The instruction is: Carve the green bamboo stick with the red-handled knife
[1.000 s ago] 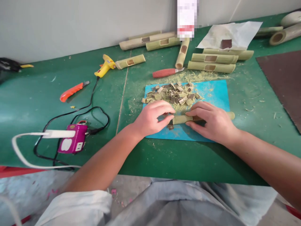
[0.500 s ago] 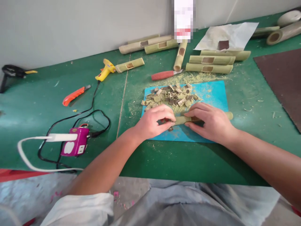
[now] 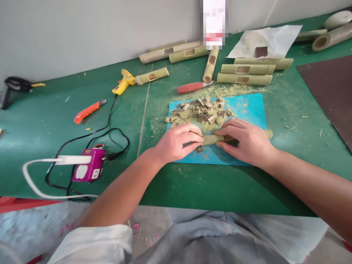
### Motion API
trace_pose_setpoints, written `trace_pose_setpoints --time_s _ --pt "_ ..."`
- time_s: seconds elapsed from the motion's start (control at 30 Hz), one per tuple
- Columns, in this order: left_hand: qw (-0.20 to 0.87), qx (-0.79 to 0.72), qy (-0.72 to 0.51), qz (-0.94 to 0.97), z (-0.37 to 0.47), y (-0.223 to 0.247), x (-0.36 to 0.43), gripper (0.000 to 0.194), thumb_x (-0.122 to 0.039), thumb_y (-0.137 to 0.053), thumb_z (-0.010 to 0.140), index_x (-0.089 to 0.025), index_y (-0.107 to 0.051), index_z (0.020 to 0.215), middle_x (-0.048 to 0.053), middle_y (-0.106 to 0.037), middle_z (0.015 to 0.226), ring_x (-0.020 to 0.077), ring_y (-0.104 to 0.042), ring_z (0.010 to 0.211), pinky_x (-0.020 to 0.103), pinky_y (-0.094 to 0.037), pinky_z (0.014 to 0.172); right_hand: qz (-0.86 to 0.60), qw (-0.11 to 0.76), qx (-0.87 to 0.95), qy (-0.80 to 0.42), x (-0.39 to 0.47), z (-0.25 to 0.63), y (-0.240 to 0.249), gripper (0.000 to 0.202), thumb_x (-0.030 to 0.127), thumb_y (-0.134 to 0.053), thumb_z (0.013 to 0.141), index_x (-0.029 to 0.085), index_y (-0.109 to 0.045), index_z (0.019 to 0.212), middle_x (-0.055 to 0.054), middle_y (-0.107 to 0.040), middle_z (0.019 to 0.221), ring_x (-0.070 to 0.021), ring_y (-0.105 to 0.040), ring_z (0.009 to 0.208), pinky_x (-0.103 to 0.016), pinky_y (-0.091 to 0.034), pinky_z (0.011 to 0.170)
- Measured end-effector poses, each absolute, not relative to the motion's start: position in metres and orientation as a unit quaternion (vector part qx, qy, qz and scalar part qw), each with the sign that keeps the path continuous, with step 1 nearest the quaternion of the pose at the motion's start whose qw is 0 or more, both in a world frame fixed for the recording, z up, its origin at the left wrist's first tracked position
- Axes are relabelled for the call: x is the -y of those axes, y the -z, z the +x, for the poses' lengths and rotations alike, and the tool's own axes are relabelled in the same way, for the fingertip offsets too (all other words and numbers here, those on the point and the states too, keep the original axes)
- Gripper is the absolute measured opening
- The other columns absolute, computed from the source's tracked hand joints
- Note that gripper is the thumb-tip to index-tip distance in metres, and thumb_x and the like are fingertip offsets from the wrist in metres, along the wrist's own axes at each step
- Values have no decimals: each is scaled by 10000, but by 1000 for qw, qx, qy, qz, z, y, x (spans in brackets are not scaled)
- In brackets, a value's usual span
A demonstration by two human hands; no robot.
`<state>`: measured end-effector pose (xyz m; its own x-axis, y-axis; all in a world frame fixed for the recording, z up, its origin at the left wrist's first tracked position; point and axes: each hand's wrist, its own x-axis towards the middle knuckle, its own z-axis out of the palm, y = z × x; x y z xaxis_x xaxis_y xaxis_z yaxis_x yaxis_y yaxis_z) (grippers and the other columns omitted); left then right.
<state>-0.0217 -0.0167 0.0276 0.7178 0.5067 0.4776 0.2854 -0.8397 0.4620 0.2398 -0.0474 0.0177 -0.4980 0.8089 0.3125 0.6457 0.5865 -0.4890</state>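
Holding bamboo tube (image 3: pixel 213 139) in both hands (image 3: pixel 247 141); chip heap (image 3: pixel 203 111) just beyond on blue mat (image 3: pixel 254 106), red-handled knife (image 3: pixel 192 87) farther back.

The left hand (image 3: pixel 178 143) and right hand (image 3: pixel 247 141) share one bamboo tube (image 3: pixel 211 140); beyond the right hand lie three parallel tubes (image 3: pixel 257 69). Left of the left hand: one yellow glue gun (image 3: pixel 123 82), one orange utility knife (image 3: pixel 86 113).

The hands (image 3: pixel 244 142) hide parts of the bamboo tube (image 3: pixel 212 139), and pixels blur a white, possibly printed panel (image 3: pixel 213 20).
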Motion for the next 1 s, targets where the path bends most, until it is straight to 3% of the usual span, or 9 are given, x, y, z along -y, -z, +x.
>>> trace_pose_setpoints --time_s 0.27,0.47,0.73,1.0 --pt "206 -272 -324 882 -18 -27 24 109 -142 -722 912 -177 -704 1014 60 -747 997 116 -714 860 219 -604 770 -429 260 851 -158 47 241 -17 160 325 -646 934 205 -709 1019 -93 -745 1034 -251 -689 954 -376 -550 762" --pt "172 -256 -316 897 -19 -27 23 69 -164 -739 911 -173 -721 977 62 -754 1001 133 -735 932 252 -606 878 -434 254 851 -154 47 240 -18 170 331 -638 937 197 -712 1011 -97 -745 1034 -254 -690 942 -381 -545 749" --pt "-42 -237 -239 941 -21 -37 31 132 -167 -590 1003 -167 -720 1024 53 -780 997 150 -722 840 258 -558 750 -436 252 852 -142 47 239 -17 180 339 -630 938 194 -710 1010 -96 -741 1018 -261 -686 933 -382 -540 748" --pt "84 -240 -279 926 -21 -33 28 118 -160 -617 995 -163 -726 1040 69 -760 1013 136 -700 903 250 -565 826 -428 259 854 -140 46 239 -18 180 318 -634 936 173 -714 1008 -99 -743 1007 -261 -695 922 -382 -544 736"
